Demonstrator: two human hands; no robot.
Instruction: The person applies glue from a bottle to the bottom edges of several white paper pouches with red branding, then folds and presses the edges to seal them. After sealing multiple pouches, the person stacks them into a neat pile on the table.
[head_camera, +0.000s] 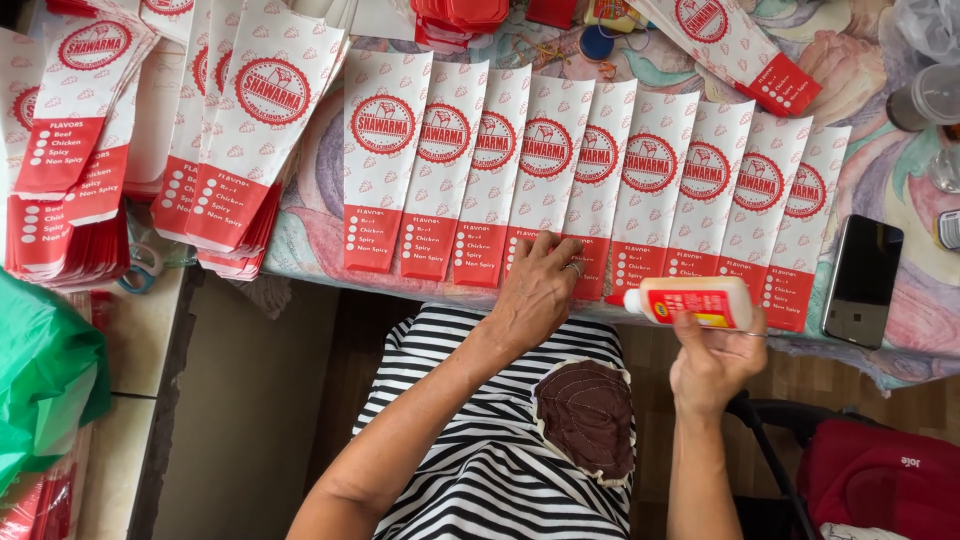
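A: What is the right hand (712, 352) holding?

B: A small white plastic glue bottle with a red label and red nozzle (690, 302). The fingers are wrapped around its body, and it lies sideways with the nozzle pointing left, at the near edge of the table.

A: And the left hand (537, 290)?

B: Fingers spread and pressed flat on the red bottom strip of one bag in the overlapping row of white and red printed paper bags (590, 170), just left of the nozzle. It grips nothing.

A: What lies around the row?

B: It is fanned across a pastel floral tablecloth (900, 190). A black smartphone (862, 280) lies face up just right of the last bag. Looser piles of the same paper bags (230, 130) are at the left, beside a green plastic bag (45, 380). Below the hands is a black and white striped garment with a brown patch (585, 415).
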